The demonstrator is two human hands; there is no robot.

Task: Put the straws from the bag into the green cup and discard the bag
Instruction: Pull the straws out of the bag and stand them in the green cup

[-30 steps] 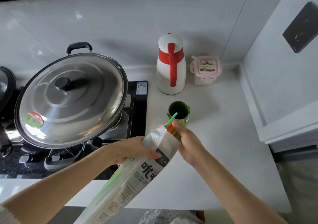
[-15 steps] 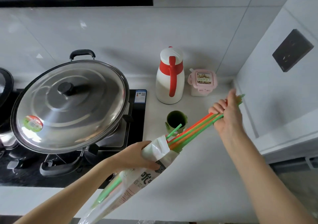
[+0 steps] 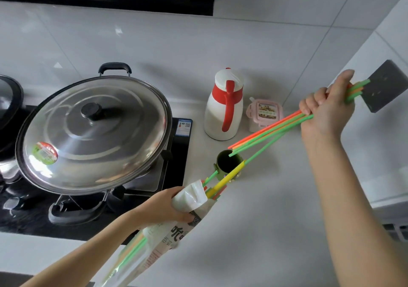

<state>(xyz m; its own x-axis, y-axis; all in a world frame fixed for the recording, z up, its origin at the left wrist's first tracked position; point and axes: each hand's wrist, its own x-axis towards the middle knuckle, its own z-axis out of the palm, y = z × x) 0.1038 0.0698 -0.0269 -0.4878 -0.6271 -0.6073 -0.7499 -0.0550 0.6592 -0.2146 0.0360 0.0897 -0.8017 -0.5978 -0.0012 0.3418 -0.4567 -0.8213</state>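
Note:
My right hand (image 3: 326,112) grips a bundle of green and orange straws (image 3: 268,132), raised up and right near the wall socket; their free ends hang clear of the bag, just above the green cup (image 3: 227,163) on the counter. One green straw in the bundle joins a yellow straw (image 3: 227,179) that still reaches into the bag's mouth. My left hand (image 3: 167,207) holds the white printed straw bag (image 3: 176,231) below the cup, slanted down-left. More straws stay inside the bag, and a few tips poke from its opening.
A big steel wok lid (image 3: 92,132) covers the gas hob (image 3: 178,158) at left. A white and red thermos jug (image 3: 225,105) and a pink-lidded box (image 3: 265,114) stand behind the cup. A dark wall socket (image 3: 388,88) sits just beyond my right hand.
My right hand pulled the bundle of straws out of the bag, rising up and to the right until their ends came free. My left hand kept holding the bag in place.

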